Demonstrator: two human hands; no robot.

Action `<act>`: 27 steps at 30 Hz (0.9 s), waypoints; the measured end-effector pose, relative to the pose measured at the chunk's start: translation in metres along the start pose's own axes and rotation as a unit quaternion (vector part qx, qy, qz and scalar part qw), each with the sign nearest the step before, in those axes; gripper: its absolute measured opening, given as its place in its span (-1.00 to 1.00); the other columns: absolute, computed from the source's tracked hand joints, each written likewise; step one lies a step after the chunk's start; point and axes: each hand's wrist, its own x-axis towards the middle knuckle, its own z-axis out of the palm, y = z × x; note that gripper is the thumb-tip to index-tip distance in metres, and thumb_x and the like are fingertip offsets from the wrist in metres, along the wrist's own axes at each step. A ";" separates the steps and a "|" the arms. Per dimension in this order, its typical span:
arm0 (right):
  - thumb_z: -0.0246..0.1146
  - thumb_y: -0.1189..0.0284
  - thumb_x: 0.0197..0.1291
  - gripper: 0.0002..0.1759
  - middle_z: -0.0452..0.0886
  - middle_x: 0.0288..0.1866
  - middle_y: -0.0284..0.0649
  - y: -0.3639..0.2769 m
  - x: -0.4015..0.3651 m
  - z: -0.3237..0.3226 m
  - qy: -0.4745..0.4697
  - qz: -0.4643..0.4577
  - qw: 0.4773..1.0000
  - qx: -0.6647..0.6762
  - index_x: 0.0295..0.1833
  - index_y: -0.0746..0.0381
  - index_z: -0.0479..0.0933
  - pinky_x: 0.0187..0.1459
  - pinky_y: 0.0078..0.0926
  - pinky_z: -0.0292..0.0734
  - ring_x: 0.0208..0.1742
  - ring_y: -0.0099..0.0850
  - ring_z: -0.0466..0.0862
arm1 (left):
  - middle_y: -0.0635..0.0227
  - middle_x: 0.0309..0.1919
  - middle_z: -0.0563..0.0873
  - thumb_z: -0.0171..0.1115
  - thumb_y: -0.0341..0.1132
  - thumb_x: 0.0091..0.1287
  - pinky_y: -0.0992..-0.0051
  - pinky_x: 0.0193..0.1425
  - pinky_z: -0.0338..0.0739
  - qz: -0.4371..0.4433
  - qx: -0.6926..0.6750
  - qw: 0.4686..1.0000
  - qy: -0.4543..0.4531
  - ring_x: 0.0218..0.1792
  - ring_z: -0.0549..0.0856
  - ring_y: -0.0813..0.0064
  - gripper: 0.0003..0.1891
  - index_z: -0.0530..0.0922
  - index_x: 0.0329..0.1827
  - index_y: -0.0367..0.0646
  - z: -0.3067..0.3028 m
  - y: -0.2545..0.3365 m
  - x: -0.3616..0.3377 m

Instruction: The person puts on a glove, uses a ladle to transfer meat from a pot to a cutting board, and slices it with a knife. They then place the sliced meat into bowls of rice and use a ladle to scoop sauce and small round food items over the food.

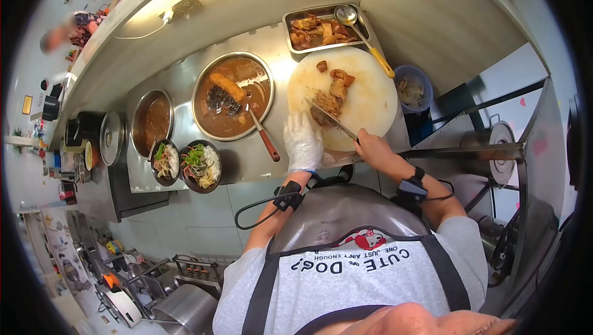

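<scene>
On a round white cutting board [370, 97] lies browned, cooked meat [329, 100], with a small dark chunk [322, 66] apart behind it. My right hand [374, 149] is closed round the handle of a knife [333, 120], whose blade points up and left against the meat's near edge. My left hand [303, 141], in a clear plastic glove, lies flat at the board's left edge, close to the meat, with its fingers stretched out and nothing visibly held.
Left of the board are a large pot of brown broth [231, 122] with a red-handled ladle [265, 140], a second pot [152, 120] and two filled bowls [201, 165]. Behind are a meat tray [302, 47] and yellow-handled ladle [377, 57]. A blue-rimmed bin [414, 89] stands right. Another person [77, 29] appears far left.
</scene>
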 end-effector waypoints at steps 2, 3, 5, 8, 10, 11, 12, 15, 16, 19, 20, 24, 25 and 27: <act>0.20 0.30 0.37 -0.69 0.61 -0.49 0.21 0.006 0.008 0.000 0.002 -0.009 1.000 -0.009 -0.17 0.38 0.38 -0.29 0.10 0.56 -0.34 0.22 0.67 | -0.07 0.33 0.51 0.37 -0.26 0.23 0.06 0.53 0.21 0.012 0.002 1.000 0.016 0.40 0.42 -0.07 -0.38 0.46 0.33 -0.37 0.002 0.000 0.010; 0.20 0.30 0.37 -0.68 0.61 -0.49 0.21 0.003 0.005 -0.002 0.000 -0.010 1.000 -0.007 -0.17 0.37 0.38 -0.28 0.11 0.56 -0.34 0.22 0.67 | -0.08 0.35 0.48 0.37 -0.24 0.22 0.07 0.54 0.19 0.003 0.005 1.000 0.007 0.41 0.40 -0.07 -0.36 0.44 0.34 -0.38 0.002 -0.001 0.006; 0.19 0.29 0.38 -0.68 0.61 -0.49 0.21 -0.002 0.004 -0.007 -0.001 -0.010 1.000 -0.004 -0.16 0.37 0.38 -0.27 0.11 0.56 -0.33 0.22 0.67 | -0.10 0.36 0.45 0.37 -0.23 0.22 0.07 0.55 0.17 -0.004 0.007 1.000 -0.002 0.43 0.37 -0.07 -0.33 0.41 0.36 -0.38 0.006 -0.003 0.004; 0.19 0.29 0.38 -0.68 0.62 -0.46 0.21 -0.006 -0.006 -0.001 -0.010 0.000 1.000 0.002 -0.16 0.37 0.39 -0.25 0.12 0.57 -0.31 0.23 0.67 | -0.14 0.39 0.42 0.38 -0.24 0.20 0.06 0.57 0.15 -0.015 0.003 1.000 0.010 0.44 0.35 -0.10 -0.29 0.38 0.39 -0.39 0.002 0.000 -0.009; 0.19 0.28 0.37 -0.68 0.64 -0.44 0.21 -0.002 0.002 0.000 -0.032 0.001 0.999 -0.013 -0.15 0.37 0.39 -0.23 0.12 0.57 -0.30 0.22 0.68 | -0.16 0.39 0.41 0.39 -0.26 0.20 0.06 0.57 0.14 -0.014 -0.010 1.000 0.005 0.43 0.36 -0.13 -0.26 0.34 0.41 -0.41 0.001 0.002 -0.002; 0.19 0.28 0.37 -0.68 0.64 -0.44 0.21 0.000 0.003 -0.001 -0.032 -0.001 0.999 -0.013 -0.15 0.37 0.39 -0.23 0.12 0.57 -0.30 0.22 0.68 | -0.16 0.39 0.41 0.39 -0.26 0.20 0.06 0.57 0.14 -0.015 -0.009 1.000 0.008 0.43 0.36 -0.13 -0.26 0.34 0.41 -0.41 0.000 0.003 -0.001; 0.19 0.28 0.37 -0.67 0.64 -0.43 0.21 -0.004 -0.001 -0.004 -0.032 0.003 0.999 -0.006 -0.14 0.37 0.39 -0.23 0.12 0.57 -0.30 0.22 0.68 | -0.17 0.39 0.41 0.38 -0.26 0.20 0.06 0.57 0.14 -0.020 -0.016 1.000 -0.002 0.43 0.36 -0.13 -0.26 0.34 0.41 -0.41 -0.003 0.004 -0.005; 0.19 0.27 0.37 -0.67 0.64 -0.42 0.22 -0.006 0.001 -0.003 -0.030 -0.008 0.999 0.008 -0.14 0.37 0.39 -0.22 0.12 0.58 -0.30 0.22 0.68 | -0.17 0.39 0.40 0.38 -0.27 0.20 0.06 0.57 0.14 -0.023 -0.023 0.999 0.004 0.43 0.36 -0.13 -0.27 0.34 0.41 -0.42 -0.003 0.004 -0.003; 0.19 0.27 0.37 -0.67 0.64 -0.42 0.22 -0.006 -0.002 -0.001 -0.030 -0.021 0.999 0.015 -0.14 0.37 0.39 -0.22 0.13 0.58 -0.29 0.22 0.68 | -0.18 0.39 0.40 0.38 -0.27 0.20 0.06 0.57 0.14 -0.020 -0.023 0.999 0.017 0.43 0.36 -0.13 -0.28 0.35 0.40 -0.42 -0.003 0.004 -0.006; 0.17 0.28 0.38 -0.68 0.64 -0.42 0.22 -0.003 0.004 0.000 -0.044 -0.016 0.999 0.002 -0.15 0.37 0.39 -0.21 0.13 0.57 -0.29 0.23 0.68 | -0.19 0.39 0.40 0.37 -0.29 0.21 0.06 0.57 0.14 -0.028 -0.027 0.999 0.007 0.43 0.35 -0.13 -0.30 0.36 0.39 -0.43 -0.004 0.003 -0.002; 0.17 0.28 0.38 -0.68 0.64 -0.42 0.22 -0.005 -0.002 0.002 -0.046 -0.014 0.999 0.005 -0.15 0.37 0.39 -0.21 0.13 0.57 -0.29 0.23 0.68 | -0.19 0.39 0.40 0.37 -0.29 0.21 0.06 0.57 0.14 -0.028 -0.025 0.999 0.003 0.43 0.35 -0.13 -0.30 0.36 0.39 -0.43 -0.005 0.001 -0.007; 0.17 0.26 0.38 -0.67 0.63 -0.43 0.22 -0.004 -0.003 0.007 -0.046 -0.003 0.999 0.013 -0.15 0.37 0.38 -0.20 0.13 0.56 -0.28 0.23 0.67 | -0.18 0.37 0.41 0.36 -0.31 0.19 0.07 0.56 0.15 -0.028 -0.019 0.999 0.024 0.42 0.36 -0.11 -0.30 0.35 0.39 -0.44 0.002 -0.002 -0.007; 0.17 0.25 0.38 -0.66 0.63 -0.43 0.22 0.000 -0.005 0.013 -0.041 -0.021 0.999 0.015 -0.15 0.37 0.38 -0.20 0.13 0.55 -0.28 0.23 0.67 | -0.17 0.35 0.43 0.36 -0.32 0.18 0.07 0.55 0.17 -0.023 -0.013 0.999 0.034 0.41 0.37 -0.11 -0.29 0.36 0.39 -0.44 0.002 -0.002 -0.008; 0.18 0.26 0.38 -0.66 0.63 -0.44 0.22 0.004 -0.001 0.007 -0.036 -0.011 0.999 0.028 -0.15 0.36 0.38 -0.23 0.13 0.56 -0.30 0.23 0.67 | -0.17 0.32 0.44 0.36 -0.33 0.16 0.07 0.53 0.19 -0.022 -0.010 0.999 0.027 0.39 0.39 -0.11 -0.31 0.38 0.35 -0.44 0.001 0.000 -0.001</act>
